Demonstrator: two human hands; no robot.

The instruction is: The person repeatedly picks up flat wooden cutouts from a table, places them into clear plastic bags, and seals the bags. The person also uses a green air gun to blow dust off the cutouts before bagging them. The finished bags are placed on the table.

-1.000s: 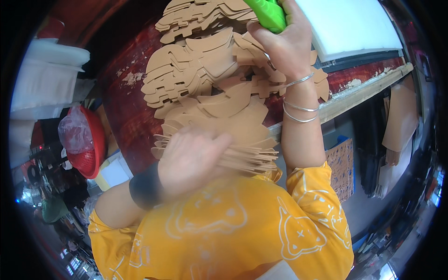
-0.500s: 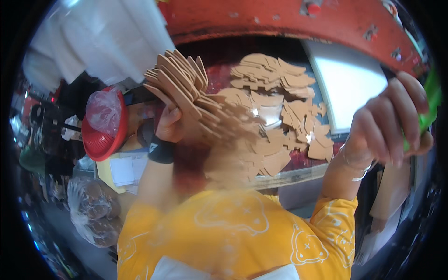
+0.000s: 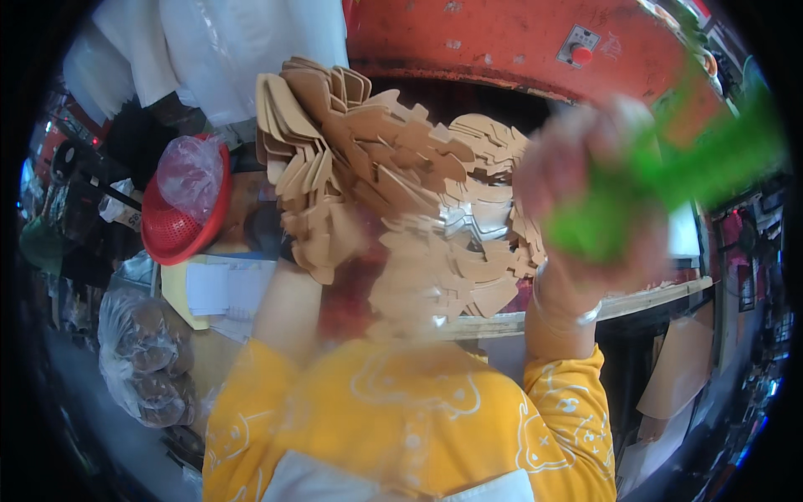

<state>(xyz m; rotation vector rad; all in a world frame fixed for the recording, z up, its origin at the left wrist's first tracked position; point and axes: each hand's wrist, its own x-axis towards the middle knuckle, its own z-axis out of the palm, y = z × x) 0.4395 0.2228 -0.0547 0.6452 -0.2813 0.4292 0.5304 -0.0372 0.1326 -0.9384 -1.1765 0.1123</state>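
Red machine (image 3: 452,43) observed beyond hands | left hand: hidden behind, gripping fanned tan pieces (image 3: 368,138) | right hand (image 3: 590,171): clenched round blurred green object (image 3: 711,163)

A crumpled plastic bag (image 3: 191,176) sits in the red basket (image 3: 170,230). Nearer than the basket are white papers (image 3: 224,289) and a filled clear bag (image 3: 146,360); beyond it, white sheets (image 3: 234,54); well right of it, a red machine (image 3: 477,42).
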